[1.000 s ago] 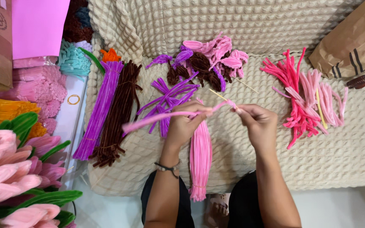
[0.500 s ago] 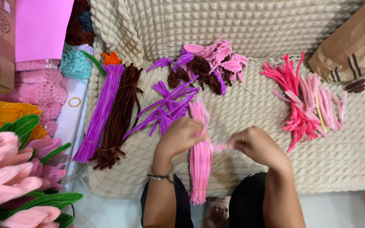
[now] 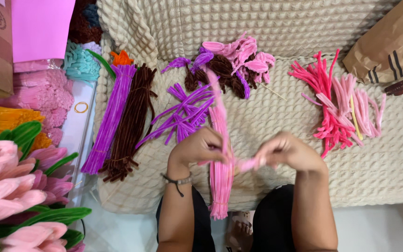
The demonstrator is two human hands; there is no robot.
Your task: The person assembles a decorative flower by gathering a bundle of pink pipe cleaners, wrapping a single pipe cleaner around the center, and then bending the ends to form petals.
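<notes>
- The left hand (image 3: 200,148) is curled shut around a bundle of light pink pipe cleaners (image 3: 221,168), gripping it near its middle; a dark cord bracelet (image 3: 177,180) sits on that wrist.
- The bundle stands roughly upright in the picture: its lower end hangs over the front edge of the cream waffle-textured blanket (image 3: 276,107) between the person's knees, and its upper end reaches up toward the loose purple pieces.
- The right hand (image 3: 289,151) is closed, its fingertips pinching the end of a single pink pipe cleaner (image 3: 247,164) that runs sideways from the bundle to that hand.
- Just left of the bundle lies a spread heap of purple pipe cleaners (image 3: 183,114), touching or nearly touching the left hand.
- Farther left, a long purple bundle (image 3: 110,119) and a brown bundle (image 3: 131,123) lie side by side on the blanket.
- Above the hands sits a pile of folded pink, purple and brown pieces (image 3: 232,65).
- To the right, well apart from the hands, lies a heap of hot pink and pale pink pipe cleaners (image 3: 339,105).
- A brown paper bag (image 3: 390,44) rests in the upper right corner.
- At the left edge are pink flowers with green leaves (image 3: 10,186), made of the same fuzzy wire.
</notes>
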